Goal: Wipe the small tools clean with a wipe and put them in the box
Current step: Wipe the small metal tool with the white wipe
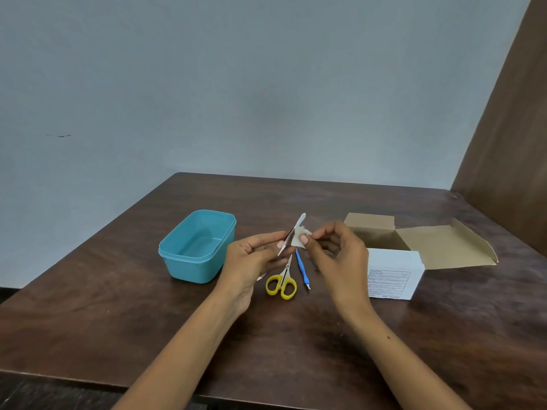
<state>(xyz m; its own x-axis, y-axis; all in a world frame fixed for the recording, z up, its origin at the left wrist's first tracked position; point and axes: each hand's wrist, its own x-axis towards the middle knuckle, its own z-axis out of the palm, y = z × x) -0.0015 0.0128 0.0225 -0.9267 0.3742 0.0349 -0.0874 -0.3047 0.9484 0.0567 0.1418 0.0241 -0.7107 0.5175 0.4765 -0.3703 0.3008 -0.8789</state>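
Observation:
My left hand pinches a small torn wipe packet above the table. My right hand grips the white wipe sticking out of that packet. Below my hands lie yellow-handled scissors and a thin blue-handled tool. A third small tool peeks out under my left hand, mostly hidden. An open teal plastic box stands to the left, with nothing visible inside.
An open white cardboard carton with brown flaps stands at the right on the dark wooden table. A brown wooden panel rises at the far right. A grey wall lies behind.

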